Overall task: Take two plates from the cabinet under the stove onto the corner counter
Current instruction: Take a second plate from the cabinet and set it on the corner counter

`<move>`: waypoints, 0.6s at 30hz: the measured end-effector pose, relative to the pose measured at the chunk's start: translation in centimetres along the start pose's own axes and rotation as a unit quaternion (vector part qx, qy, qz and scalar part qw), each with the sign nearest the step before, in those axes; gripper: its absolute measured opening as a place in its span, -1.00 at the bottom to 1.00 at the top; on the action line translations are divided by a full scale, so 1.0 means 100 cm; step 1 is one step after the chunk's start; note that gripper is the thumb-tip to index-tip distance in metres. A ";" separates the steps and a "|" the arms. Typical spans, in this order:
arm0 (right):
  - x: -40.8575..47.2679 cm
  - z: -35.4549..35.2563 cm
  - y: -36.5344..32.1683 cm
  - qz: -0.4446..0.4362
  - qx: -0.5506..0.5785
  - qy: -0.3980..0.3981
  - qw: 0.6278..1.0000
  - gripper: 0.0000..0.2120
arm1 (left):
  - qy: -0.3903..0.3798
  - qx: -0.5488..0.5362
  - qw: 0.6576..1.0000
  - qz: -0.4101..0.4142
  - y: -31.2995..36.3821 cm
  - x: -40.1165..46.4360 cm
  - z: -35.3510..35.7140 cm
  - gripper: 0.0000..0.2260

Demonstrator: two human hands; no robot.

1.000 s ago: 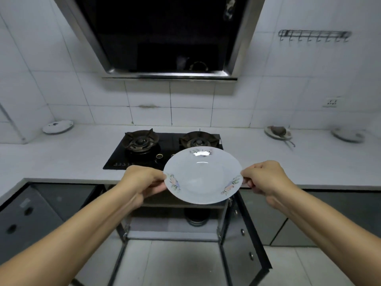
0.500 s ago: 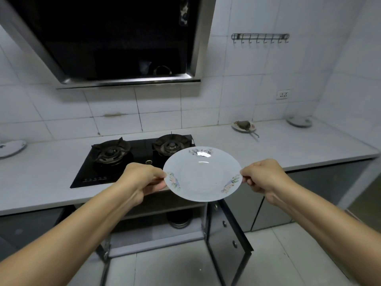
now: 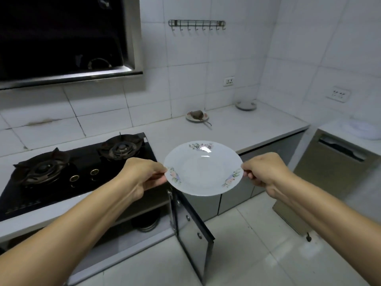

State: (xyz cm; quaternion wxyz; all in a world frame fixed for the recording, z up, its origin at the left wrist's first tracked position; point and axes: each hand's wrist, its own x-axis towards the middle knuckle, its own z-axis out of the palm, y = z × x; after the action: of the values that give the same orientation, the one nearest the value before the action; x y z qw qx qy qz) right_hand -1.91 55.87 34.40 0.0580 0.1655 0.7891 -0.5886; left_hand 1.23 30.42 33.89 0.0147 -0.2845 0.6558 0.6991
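A white plate (image 3: 203, 168) with flower prints on its rim is held level in the air, in front of the counter edge, right of the stove (image 3: 78, 164). My left hand (image 3: 142, 174) pinches its left rim and my right hand (image 3: 266, 172) pinches its right rim. Below, the cabinet under the stove (image 3: 144, 221) stands with its door (image 3: 191, 232) swung out; a dark stack of dishes shows inside. The corner counter (image 3: 257, 122) lies at the back right, where the two tiled walls meet.
A small dish with a dark lump (image 3: 197, 116) and a round pale lid (image 3: 246, 104) sit on the counter near the corner. A range hood (image 3: 68, 38) hangs over the stove. A steel appliance (image 3: 329, 174) stands at the right. The open door juts over the floor.
The view has swung to the right, bringing the corner counter and right wall into sight. Both hands keep the same hold on the plate, which now sits right of the stove.
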 end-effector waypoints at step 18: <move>0.169 -0.154 0.018 0.039 -0.007 0.101 0.994 -0.86 | -0.094 0.025 0.995 -0.010 0.028 0.103 0.237 -0.91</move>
State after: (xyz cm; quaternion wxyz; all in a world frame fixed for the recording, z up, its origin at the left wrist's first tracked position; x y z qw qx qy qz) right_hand -15.59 74.18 32.55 0.0023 0.2547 0.7878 -0.5608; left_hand -17.44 48.36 31.60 0.0901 -0.2236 0.6657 0.7062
